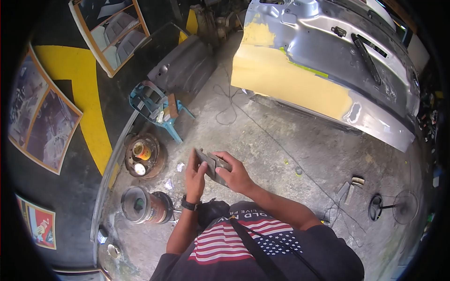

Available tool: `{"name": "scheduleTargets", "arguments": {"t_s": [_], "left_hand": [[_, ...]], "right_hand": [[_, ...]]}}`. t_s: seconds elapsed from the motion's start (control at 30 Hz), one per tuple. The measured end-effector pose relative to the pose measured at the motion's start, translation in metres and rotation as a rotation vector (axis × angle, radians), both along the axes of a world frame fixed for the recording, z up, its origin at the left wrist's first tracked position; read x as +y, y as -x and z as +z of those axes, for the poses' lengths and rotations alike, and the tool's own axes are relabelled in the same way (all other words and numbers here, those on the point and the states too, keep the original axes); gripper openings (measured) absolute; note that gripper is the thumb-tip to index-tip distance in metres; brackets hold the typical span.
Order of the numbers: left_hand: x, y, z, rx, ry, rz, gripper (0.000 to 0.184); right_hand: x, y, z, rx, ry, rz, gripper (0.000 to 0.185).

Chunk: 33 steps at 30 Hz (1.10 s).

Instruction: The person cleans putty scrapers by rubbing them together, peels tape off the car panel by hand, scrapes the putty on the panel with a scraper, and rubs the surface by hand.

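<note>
Centrally, a grey, sheet-like piece (212,169) is held above the concrete floor (276,164), in front of the wearer's chest and well apart from the partly yellow-coated vehicle panel (293,84). Judged by its thin edges and the overlapping flap on its upper face, it is probably light and flexible, stiffer where layers lie together; the dull surface suggests little tendency to slip, and breakage seems unlikely, although a fold could crease or tear. Its material cannot be told with certainty. Suitable holding places are the two opposite side edges, with a thumb on the upper face to keep the layers together. The left hand (194,177), with a dark watch (189,204) at its wrist, grasps the left edge, its thumb lying against the face. The right hand (237,174) grasps the opposite side, fingers curved over the far edge and thumb near the flap. Both grips are narrow, parted only by the thickness of the piece; the fingertips beneath are hidden, so how firmly they press cannot be told.
</note>
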<state>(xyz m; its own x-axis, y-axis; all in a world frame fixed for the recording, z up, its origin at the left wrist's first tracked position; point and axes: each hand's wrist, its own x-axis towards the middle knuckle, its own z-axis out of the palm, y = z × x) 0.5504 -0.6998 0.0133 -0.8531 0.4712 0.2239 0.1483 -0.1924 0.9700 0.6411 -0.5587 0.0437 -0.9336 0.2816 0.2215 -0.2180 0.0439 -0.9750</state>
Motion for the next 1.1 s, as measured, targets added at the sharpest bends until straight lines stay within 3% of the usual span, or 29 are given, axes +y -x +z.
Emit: {"name": "scheduleTargets", "arguments": {"t_s": [0.07,0.13,0.17,0.23,0.33,0.5,0.73,0.8,0.97,1.1], "left_hand": [[0.006,-0.013,0.007,0.029,0.049,-0.062,0.078],[0.010,-0.012,-0.006,0.080,-0.050,-0.060,0.101],[0.010,-0.011,-0.011,0.078,-0.050,-0.058,0.101],[0.013,-0.011,0.003,0.108,-0.110,-0.065,0.120],[0.008,-0.004,0.019,0.096,-0.141,-0.049,0.128],[0.006,-0.006,0.031,0.026,-0.362,-0.112,0.134],[0.001,-0.010,0.032,0.063,-0.330,-0.150,0.132],[0.000,-0.009,0.028,0.086,-0.240,-0.142,0.122],[-0.003,-0.025,0.023,0.004,-0.157,-0.147,0.129],[-0.004,-0.016,0.014,0.065,-0.199,-0.141,0.127]], "right_hand": [[-0.011,0.002,0.001,0.006,-0.044,-0.016,0.045],[-0.020,0.004,0.003,0.012,-0.086,-0.032,0.045],[-0.022,0.005,0.004,0.055,-0.126,-0.060,0.044],[-0.023,0.002,0.009,0.094,-0.161,-0.083,0.044],[-0.025,-0.009,0.024,0.135,-0.332,0.051,0.044],[-0.042,-0.022,0.029,0.269,-0.532,0.093,0.047],[-0.050,-0.024,0.045,0.339,-0.590,0.040,0.049],[-0.051,-0.022,0.049,0.349,-0.596,0.024,0.050],[-0.040,0.006,0.039,0.351,-0.558,-0.200,0.046],[-0.036,0.012,0.041,0.186,-0.474,-0.128,0.045]]}}
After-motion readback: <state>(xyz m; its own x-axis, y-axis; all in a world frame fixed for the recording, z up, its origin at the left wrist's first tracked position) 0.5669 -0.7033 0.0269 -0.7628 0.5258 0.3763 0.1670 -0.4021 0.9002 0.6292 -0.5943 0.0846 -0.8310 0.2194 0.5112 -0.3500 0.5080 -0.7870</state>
